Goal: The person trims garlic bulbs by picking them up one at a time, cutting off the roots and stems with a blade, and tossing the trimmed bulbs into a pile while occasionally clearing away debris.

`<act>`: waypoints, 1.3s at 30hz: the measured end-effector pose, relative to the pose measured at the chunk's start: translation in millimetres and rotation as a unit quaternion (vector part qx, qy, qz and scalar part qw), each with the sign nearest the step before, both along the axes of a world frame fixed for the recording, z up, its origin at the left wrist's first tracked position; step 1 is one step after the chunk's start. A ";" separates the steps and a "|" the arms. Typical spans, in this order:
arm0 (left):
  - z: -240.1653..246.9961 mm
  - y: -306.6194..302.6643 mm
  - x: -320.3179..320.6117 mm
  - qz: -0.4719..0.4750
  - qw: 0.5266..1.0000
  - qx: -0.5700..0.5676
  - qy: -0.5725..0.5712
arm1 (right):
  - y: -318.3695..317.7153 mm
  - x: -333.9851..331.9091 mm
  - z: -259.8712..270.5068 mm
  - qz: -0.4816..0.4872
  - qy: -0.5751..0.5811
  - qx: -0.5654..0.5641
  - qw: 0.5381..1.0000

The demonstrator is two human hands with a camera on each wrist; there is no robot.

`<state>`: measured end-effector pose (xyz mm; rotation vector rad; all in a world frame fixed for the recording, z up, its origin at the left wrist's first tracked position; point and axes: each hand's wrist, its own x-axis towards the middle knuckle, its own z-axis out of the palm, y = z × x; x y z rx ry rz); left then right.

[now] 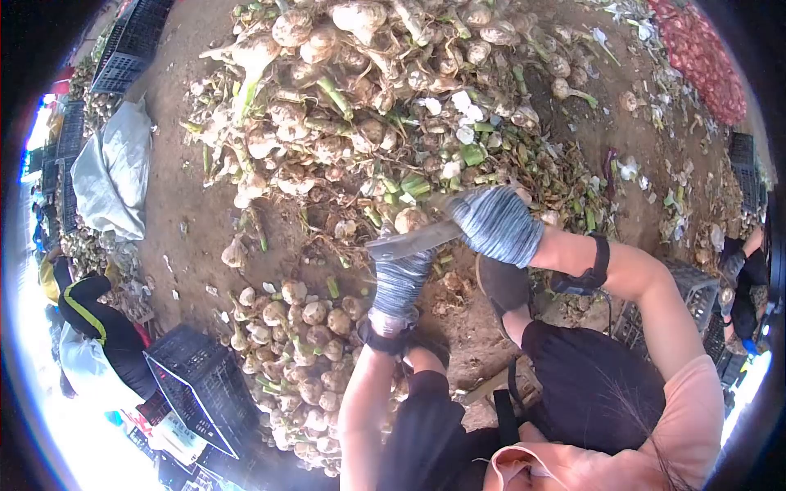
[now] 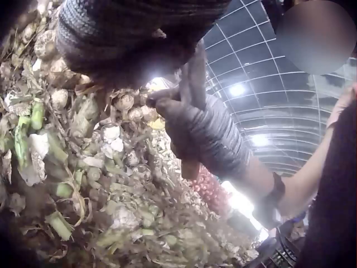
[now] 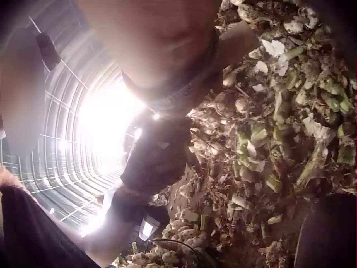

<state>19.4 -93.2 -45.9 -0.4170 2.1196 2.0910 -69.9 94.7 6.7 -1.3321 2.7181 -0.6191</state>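
My right hand [image 1: 498, 225], in a striped grey knitted glove, grips a knife [image 1: 413, 243] whose wide blade points left. The blade crosses over the fingers of my left hand [image 1: 399, 282], which wears a matching glove. Just beyond the blade, by the left fingertips, shows a round garlic bulb [image 1: 411, 219]. Blade and glove hide the left fingers, so I cannot tell whether they hold it. In the left wrist view, the left glove [image 2: 128, 39] fills the top, with the right hand [image 2: 209, 131] close by. The right wrist view shows the left glove [image 3: 159, 151] dark against glare.
A large heap of garlic with stalks [image 1: 352, 98] lies ahead, and trimmed bulbs [image 1: 307, 352] are piled at left. Black crates [image 1: 201, 385], a white sack [image 1: 115, 172] and red net bags [image 1: 696, 57] stand around. Other people [image 1: 94, 327] work at the sides.
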 end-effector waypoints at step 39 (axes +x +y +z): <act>140.6 -126.4 116.4 0.035 0.914 -0.321 -0.245 | -61.0 -61.4 -34.9 -0.170 -0.210 0.005 0.963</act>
